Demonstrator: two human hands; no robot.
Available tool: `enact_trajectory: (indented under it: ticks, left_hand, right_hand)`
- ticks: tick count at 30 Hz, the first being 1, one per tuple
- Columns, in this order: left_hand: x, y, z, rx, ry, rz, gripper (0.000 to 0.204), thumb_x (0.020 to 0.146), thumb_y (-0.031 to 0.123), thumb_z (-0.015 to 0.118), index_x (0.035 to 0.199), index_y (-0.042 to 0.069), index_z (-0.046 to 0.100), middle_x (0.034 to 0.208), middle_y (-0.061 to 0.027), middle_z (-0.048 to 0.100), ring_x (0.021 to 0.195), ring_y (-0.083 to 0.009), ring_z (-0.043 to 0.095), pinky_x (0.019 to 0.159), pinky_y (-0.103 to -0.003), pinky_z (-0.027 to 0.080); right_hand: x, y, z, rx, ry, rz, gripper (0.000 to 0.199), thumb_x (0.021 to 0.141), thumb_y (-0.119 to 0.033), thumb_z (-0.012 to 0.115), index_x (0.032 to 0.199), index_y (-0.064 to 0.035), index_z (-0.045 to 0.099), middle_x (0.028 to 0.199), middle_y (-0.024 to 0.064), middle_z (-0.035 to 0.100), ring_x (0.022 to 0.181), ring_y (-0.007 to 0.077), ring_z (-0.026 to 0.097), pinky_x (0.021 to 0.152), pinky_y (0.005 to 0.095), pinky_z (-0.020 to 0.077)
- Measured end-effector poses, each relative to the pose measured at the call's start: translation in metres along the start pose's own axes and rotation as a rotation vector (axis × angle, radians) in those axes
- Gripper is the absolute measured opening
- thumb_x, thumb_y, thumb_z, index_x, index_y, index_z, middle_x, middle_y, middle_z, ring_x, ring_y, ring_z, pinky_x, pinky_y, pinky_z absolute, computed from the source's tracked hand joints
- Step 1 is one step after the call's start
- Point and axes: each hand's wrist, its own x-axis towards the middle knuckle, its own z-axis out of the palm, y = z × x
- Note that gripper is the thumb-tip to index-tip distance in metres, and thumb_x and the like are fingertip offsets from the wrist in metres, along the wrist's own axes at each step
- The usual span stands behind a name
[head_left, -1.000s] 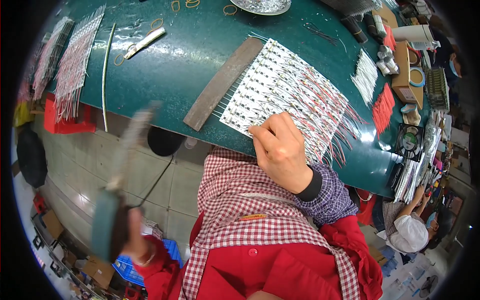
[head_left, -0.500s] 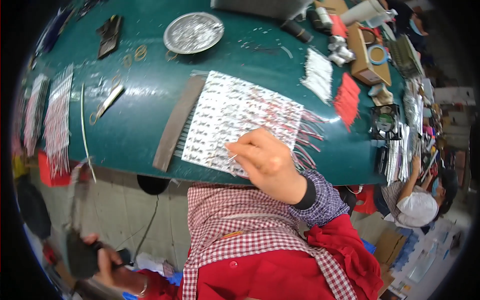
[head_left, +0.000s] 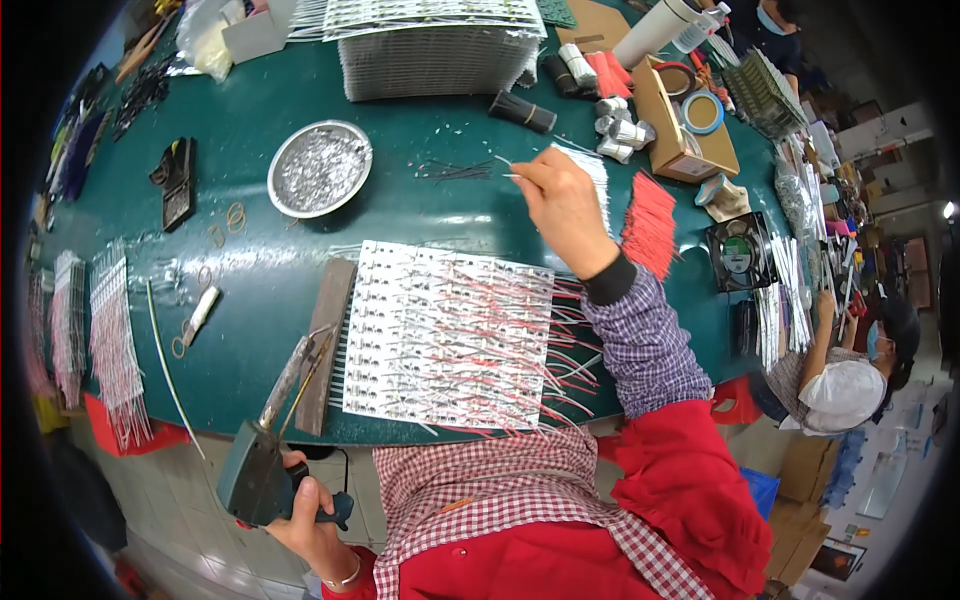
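Note:
My left hand point(head_left: 308, 525) wraps round the pistol grip of a dark green soldering gun point(head_left: 250, 475). Its tip rests near the brown bar point(head_left: 322, 355), at the left edge of a white circuit board panel point(head_left: 385, 300). Red and white wires cross the panel and stick out past its right side. Beyond the panel, my right hand point(head_left: 568, 205) pinches a thin white wire point(head_left: 503, 160) between thumb and fingers. Close by lie a few loose black wires point(head_left: 455, 172); a pile of white wires point(head_left: 598, 175) is partly hidden behind that hand.
A metal bowl of silvery bits point(head_left: 320, 170) stands left of centre. Red wires point(head_left: 650, 225), a small fan point(head_left: 738, 250) and a cardboard box with tape rolls point(head_left: 690, 165) are on the right. Stacked panels point(head_left: 440, 65) stand at the back. Another person point(head_left: 840, 390) sits at far right.
My right hand has gone from the panel to the far side of the table. The soldering gun has come up and right, from beside the table to the panel's left edge. The whole view has shifted.

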Motion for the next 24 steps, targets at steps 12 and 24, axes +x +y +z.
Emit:
enact_trajectory:
  ticks: [12, 24]
  left_hand:
    - [0.02, -0.008, 0.036, 0.065, -0.048, -0.031, 0.043, 0.082, -0.003, 0.063, 0.123, -0.007, 0.05, 0.109, -0.0203, 0.062, 0.05, -0.0102, 0.047, 0.043, -0.021, 0.038]
    - [0.024, -0.016, 0.03, 0.133, -0.105, -0.033, 0.037, 0.083, -0.002, 0.064, 0.118, -0.008, 0.053, 0.108, -0.0195, 0.063, 0.052, -0.0099, 0.048, 0.044, -0.021, 0.039]
  right_hand:
    - [-0.054, 0.103, -0.086, -0.259, 0.133, 0.184, 0.014, 0.076, -0.006, 0.074, 0.089, -0.0038, 0.072, 0.091, 0.0114, 0.065, 0.091, 0.0316, 0.06, 0.078, 0.0414, 0.05]
    - [-0.071, 0.127, -0.094, -0.36, -0.06, 0.299, 0.007, 0.08, -0.007, 0.07, 0.086, -0.0018, 0.07, 0.089, 0.0127, 0.065, 0.091, 0.0327, 0.062, 0.08, 0.0409, 0.0504]
